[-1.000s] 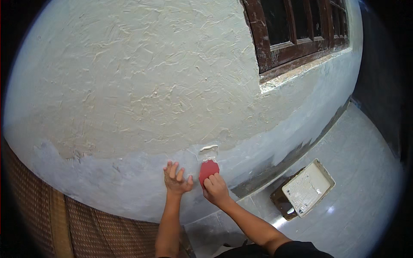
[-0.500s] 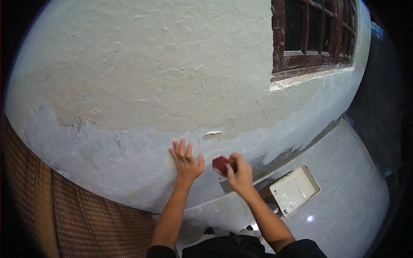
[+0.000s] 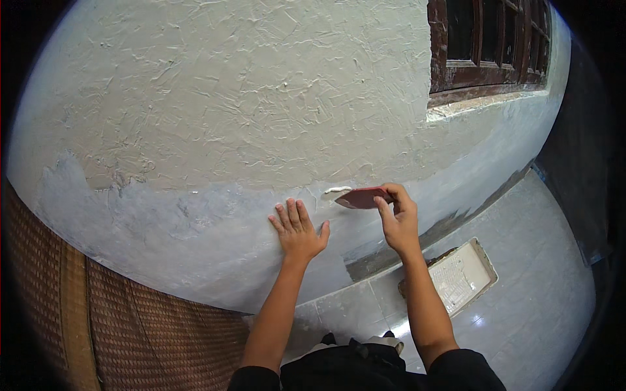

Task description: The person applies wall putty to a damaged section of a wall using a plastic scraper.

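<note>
My left hand (image 3: pixel 302 234) lies on the lower wall with its fingers spread, holding nothing. In my right hand (image 3: pixel 400 220) is a flat dark red putty spreader (image 3: pixel 362 197), gripped between thumb and fingers. Its pointed end, smeared with something pale, faces left, close to the wall (image 3: pixel 215 254). Just above that end, a short raised streak of white putty (image 3: pixel 337 189) clings to the wall. Whether the spreader touches the wall I cannot tell. A rough cream coat (image 3: pixel 261 98) covers the wall above, ending in an uneven border over the smoother grey-white lower part.
A cream tray (image 3: pixel 490 264) with pale paste in it stands on the right, partly behind my right forearm, above the grey tiled floor (image 3: pixel 541 260). A brown-framed window (image 3: pixel 482 73) is at upper right. Woven brown panels (image 3: pixel 156 332) border the lower left.
My right hand has lifted the spreader up and to the right, turning it so its tip comes near the white streak. My left hand still rests spread on the wall, and the view has shifted slightly.
</note>
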Available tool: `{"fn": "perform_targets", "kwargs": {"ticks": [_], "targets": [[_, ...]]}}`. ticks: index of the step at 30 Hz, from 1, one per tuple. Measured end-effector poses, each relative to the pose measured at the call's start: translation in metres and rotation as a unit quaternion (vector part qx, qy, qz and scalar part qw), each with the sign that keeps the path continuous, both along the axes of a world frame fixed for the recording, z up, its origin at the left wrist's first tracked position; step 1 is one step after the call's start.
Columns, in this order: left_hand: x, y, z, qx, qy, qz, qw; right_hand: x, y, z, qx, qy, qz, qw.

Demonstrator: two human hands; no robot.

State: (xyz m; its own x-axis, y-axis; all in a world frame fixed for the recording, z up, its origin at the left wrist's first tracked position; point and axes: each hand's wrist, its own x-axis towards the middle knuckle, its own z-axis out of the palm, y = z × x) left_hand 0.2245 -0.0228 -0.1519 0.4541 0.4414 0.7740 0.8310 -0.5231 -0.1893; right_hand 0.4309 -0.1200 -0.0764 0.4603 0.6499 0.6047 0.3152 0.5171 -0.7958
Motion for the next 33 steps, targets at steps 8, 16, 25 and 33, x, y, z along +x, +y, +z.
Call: {"fn": "perform_targets", "kwargs": {"ticks": [8, 16, 25, 33], "targets": [[-0.001, -0.002, 0.001, 0.010, 0.006, 0.003, 1.000, 0.001, 0.023, 0.000, 0.022, -0.007, -0.062, 0.998], [0.002, 0.000, 0.003, 0.013, 0.005, 0.006, 1.000, 0.001, 0.022, -0.010, 0.026, 0.086, -0.023, 0.996], [0.001, 0.002, 0.002, 0.017, 0.006, 0.011, 1.000, 0.009, 0.029, -0.024, 0.029, 0.095, -0.020, 0.995], [0.001, 0.002, 0.000, 0.013, 0.006, 0.011, 1.000, 0.013, 0.030, -0.032, 0.031, 0.108, 0.013, 0.994]]}}
